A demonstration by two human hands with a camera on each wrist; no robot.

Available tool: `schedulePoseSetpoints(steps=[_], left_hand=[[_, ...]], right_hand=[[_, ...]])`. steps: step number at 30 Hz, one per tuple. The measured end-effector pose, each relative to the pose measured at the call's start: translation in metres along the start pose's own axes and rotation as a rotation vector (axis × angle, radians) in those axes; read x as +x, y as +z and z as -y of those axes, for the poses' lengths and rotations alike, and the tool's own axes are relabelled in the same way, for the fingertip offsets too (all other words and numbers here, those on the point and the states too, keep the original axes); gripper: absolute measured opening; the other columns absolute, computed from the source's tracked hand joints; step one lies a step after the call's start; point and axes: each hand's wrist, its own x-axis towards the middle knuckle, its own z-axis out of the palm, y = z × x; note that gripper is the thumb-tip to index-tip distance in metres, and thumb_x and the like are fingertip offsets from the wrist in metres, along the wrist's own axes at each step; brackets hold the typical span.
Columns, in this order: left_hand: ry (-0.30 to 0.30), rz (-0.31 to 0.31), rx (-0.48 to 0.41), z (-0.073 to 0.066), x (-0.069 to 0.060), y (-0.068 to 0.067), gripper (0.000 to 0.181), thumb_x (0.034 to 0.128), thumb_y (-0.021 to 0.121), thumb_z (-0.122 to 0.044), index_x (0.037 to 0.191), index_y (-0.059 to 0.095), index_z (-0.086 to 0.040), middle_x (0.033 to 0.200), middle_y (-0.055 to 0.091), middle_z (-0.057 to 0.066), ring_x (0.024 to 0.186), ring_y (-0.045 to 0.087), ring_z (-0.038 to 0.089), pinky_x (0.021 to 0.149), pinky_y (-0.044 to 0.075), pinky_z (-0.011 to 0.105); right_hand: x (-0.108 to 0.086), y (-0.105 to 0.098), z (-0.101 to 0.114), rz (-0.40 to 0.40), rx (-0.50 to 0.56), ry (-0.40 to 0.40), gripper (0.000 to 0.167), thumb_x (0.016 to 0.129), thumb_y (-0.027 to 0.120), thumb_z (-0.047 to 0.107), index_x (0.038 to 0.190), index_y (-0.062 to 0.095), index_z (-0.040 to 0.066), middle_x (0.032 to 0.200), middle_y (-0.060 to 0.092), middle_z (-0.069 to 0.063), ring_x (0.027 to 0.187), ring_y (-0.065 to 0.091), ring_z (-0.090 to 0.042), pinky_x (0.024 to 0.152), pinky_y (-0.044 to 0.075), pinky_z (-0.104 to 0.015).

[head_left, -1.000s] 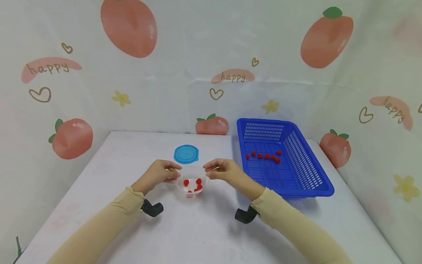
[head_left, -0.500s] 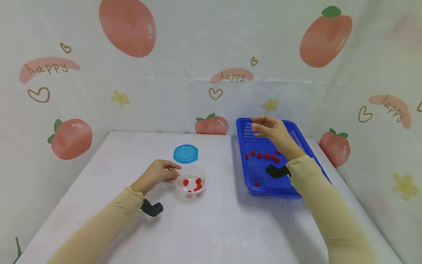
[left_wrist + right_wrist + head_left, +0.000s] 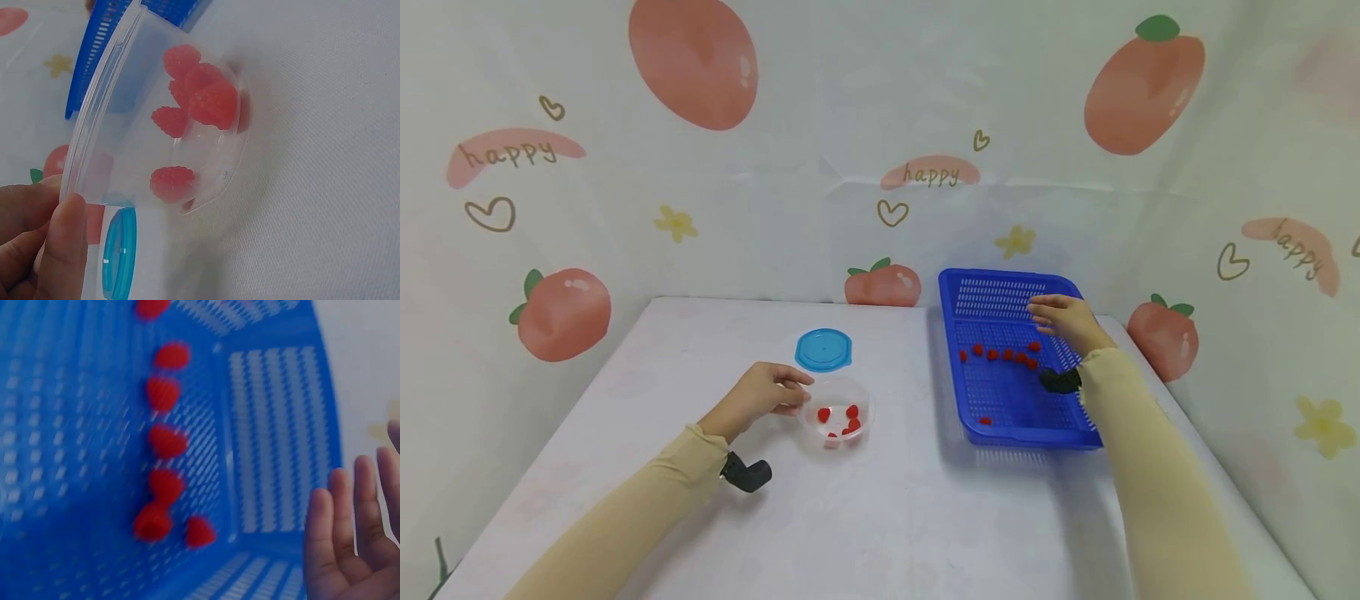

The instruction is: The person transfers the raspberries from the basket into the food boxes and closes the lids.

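My left hand (image 3: 765, 392) pinches the rim of a clear plastic tub (image 3: 125, 147) between thumb and fingers. Inside the tub lie several red raspberries (image 3: 172, 183), grouped near its bottom. My right hand (image 3: 1070, 321) hovers over the back right part of a blue perforated basket (image 3: 1037, 437), fingers extended, holding nothing. In the right wrist view its straight fingers (image 3: 367, 506) appear at the lower right, apart from the fruit. Several raspberries (image 3: 167, 442) form a rough row across the basket floor, and a single raspberry (image 3: 985, 421) lies near its front left corner.
A translucent blue lid (image 3: 823, 350) lies flat on the white tabletop (image 3: 865, 517) behind the tub. The basket's raised walls stand to the right. A printed cloth backdrop (image 3: 790, 225) rises behind the table.
My right hand has left the tub's rim, swung right over the basket, then moved farther right and lower. The left hand stays on the tub, which has not moved.
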Motion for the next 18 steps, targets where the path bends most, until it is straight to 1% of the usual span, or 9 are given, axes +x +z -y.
schedulePoseSetpoints(steps=[3,4,6,9,11,12,15,16,18], left_hand=[[-0.001,-0.003,-0.001,0.0,0.0,0.0,0.032,0.0863,0.07,-0.007,0.116,0.065,0.002,0.093,0.063,0.011,0.074,0.064,0.014,0.071,0.06,0.026],[-0.003,-0.004,0.001,0.0,0.0,0.0,0.032,0.0862,0.07,-0.007,0.116,0.065,0.002,0.093,0.063,0.011,0.074,0.064,0.014,0.071,0.06,0.026],[-0.011,-0.008,0.002,0.0,0.0,0.001,0.031,0.086,0.07,-0.008,0.116,0.066,0.002,0.093,0.063,0.01,0.073,0.064,0.014,0.071,0.06,0.026],[-0.018,-0.013,0.002,0.0,0.0,0.001,0.031,0.0859,0.071,-0.007,0.116,0.066,0.001,0.093,0.062,0.01,0.073,0.064,0.014,0.07,0.06,0.026],[-0.02,-0.015,0.0,0.0,0.0,0.0,0.031,0.0858,0.071,-0.007,0.115,0.066,0.002,0.092,0.062,0.01,0.073,0.064,0.014,0.07,0.06,0.026],[-0.019,-0.015,0.0,0.0,0.0,0.0,0.031,0.0858,0.071,-0.007,0.116,0.066,0.002,0.092,0.062,0.01,0.073,0.064,0.014,0.07,0.06,0.026],[-0.013,-0.01,-0.001,0.0,0.0,0.0,0.032,0.086,0.07,-0.007,0.116,0.065,0.003,0.092,0.063,0.01,0.073,0.064,0.014,0.07,0.06,0.026],[-0.01,-0.008,-0.001,0.0,0.0,0.0,0.032,0.0861,0.07,-0.007,0.117,0.065,0.003,0.092,0.063,0.01,0.073,0.064,0.014,0.07,0.06,0.026],[-0.005,-0.001,-0.005,0.0,0.0,0.0,0.033,0.0862,0.069,-0.006,0.118,0.064,0.004,0.092,0.063,0.01,0.073,0.064,0.014,0.071,0.06,0.027]], right_hand=[[0.0,-0.004,-0.009,0.024,-0.061,0.054,0.06,0.101,0.05,0.03,0.144,0.034,-0.009,0.143,0.043,-0.024,0.092,0.059,0.003,0.098,0.05,-0.027],[0.0,-0.004,-0.011,0.032,-0.083,0.075,0.06,0.101,0.05,0.03,0.144,0.034,-0.009,0.147,0.038,-0.027,0.096,0.059,-0.002,0.1,0.049,-0.03],[0.001,-0.004,-0.016,0.051,-0.118,0.112,0.059,0.101,0.05,0.029,0.143,0.035,-0.01,0.146,0.038,-0.029,0.106,0.061,-0.015,0.103,0.048,-0.036],[0.001,-0.002,-0.02,0.102,-0.149,0.17,0.054,0.102,0.046,0.024,0.14,0.037,-0.013,0.146,0.036,-0.033,0.125,0.049,-0.039,0.109,0.041,-0.047],[0.002,-0.002,-0.024,0.134,-0.142,0.208,0.049,0.102,0.045,0.02,0.137,0.04,-0.014,0.144,0.039,-0.032,0.131,0.041,-0.045,0.11,0.038,-0.051],[0.003,-0.002,-0.026,0.142,-0.141,0.226,0.046,0.102,0.046,0.018,0.135,0.042,-0.013,0.141,0.044,-0.031,0.131,0.041,-0.047,0.11,0.038,-0.052],[0.004,-0.002,-0.029,0.142,-0.15,0.269,0.039,0.1,0.051,0.015,0.128,0.049,-0.012,0.125,0.061,-0.021,0.13,0.042,-0.047,0.108,0.04,-0.053],[0.003,-0.001,-0.03,0.141,-0.158,0.28,0.037,0.099,0.053,0.015,0.125,0.051,-0.011,0.12,0.064,-0.017,0.129,0.043,-0.047,0.107,0.041,-0.053],[0.003,-0.001,-0.03,0.14,-0.178,0.3,0.036,0.097,0.056,0.014,0.124,0.053,-0.01,0.118,0.065,-0.015,0.128,0.045,-0.047,0.106,0.043,-0.053]])
